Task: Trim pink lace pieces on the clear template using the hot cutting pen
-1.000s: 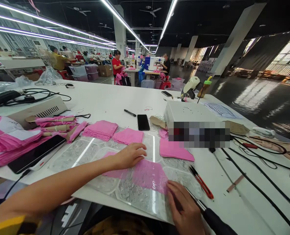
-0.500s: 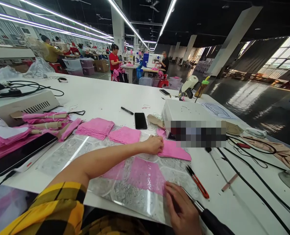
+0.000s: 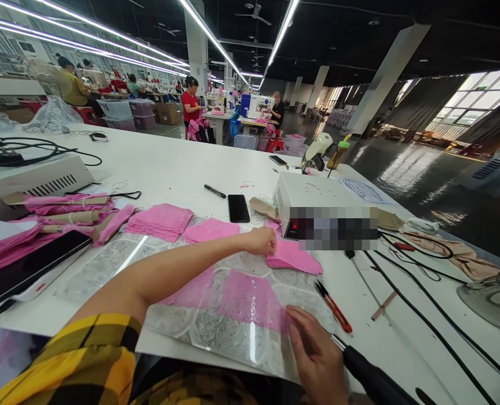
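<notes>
My left hand [image 3: 261, 241] reaches across to a stack of pink fabric pieces [image 3: 295, 259], its fingers closed in a pinch at the stack's left corner. In my right hand [image 3: 317, 351] is a soldering iron [image 3: 365, 365] with a black handle and metal shaft, its tip hidden by the hand. The right fingertips rest by the edge of a flat pink piece [image 3: 252, 298]. That piece lies on or under a shiny clear sheet [image 3: 216, 332] with pale outlined shapes; which one I cannot tell. Another pink piece [image 3: 193, 289] is partly behind my left forearm.
Red-handled thread snips [image 3: 334, 306] lie right of the sheet. Behind are more pink stacks [image 3: 159, 220], a phone [image 3: 238, 208], a pen [image 3: 215, 191] and a white control box [image 3: 317, 194]. Black cables [image 3: 418, 309] cross the right side. A glass jar [image 3: 492, 301] stands far right.
The view has turned a little, so everything sits slightly further left. My left hand stays at the stack's corner with its fingers slightly shifted. The right hand keeps its place by the flat piece.
</notes>
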The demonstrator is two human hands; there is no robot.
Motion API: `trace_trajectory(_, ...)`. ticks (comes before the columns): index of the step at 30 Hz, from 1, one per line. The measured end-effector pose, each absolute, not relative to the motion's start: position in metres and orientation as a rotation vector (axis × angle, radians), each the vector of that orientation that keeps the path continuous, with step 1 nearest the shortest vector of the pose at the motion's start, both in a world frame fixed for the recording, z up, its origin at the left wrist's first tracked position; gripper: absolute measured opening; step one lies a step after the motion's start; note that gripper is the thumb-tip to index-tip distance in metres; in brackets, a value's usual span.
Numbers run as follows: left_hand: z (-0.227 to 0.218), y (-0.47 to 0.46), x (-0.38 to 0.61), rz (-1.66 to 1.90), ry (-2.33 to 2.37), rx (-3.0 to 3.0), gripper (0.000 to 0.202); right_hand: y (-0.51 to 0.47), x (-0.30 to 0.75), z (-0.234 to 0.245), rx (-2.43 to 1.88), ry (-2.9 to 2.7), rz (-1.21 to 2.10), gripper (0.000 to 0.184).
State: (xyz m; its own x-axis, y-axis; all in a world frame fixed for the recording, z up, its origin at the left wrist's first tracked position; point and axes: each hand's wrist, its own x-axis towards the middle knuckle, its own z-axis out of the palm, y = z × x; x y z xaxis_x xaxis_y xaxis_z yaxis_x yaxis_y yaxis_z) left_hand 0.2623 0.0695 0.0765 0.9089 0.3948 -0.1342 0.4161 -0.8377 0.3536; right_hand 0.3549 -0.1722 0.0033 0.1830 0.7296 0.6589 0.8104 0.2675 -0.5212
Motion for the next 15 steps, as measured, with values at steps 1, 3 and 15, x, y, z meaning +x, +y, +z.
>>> trace_trajectory(1, 0.079, 0.068, 0.257, -0.074, 0.572, 2.685, 0.026, -0.171, 0.355, 0.005, -1.489, -1.544, -0.099, 0.017)
trace_trajectory(3, 0.082, 0.063, 0.244, -0.075, 0.532, 2.664, 0.016, -0.168, 0.355, 0.007, -1.494, -1.538, -0.100, 0.017)
trace_trajectory(15, 0.068, 0.024, 0.159, -0.080, 0.472, 2.503, 0.010, -0.136, 0.372, -0.012, -1.799, -1.694, -0.268, 0.030)
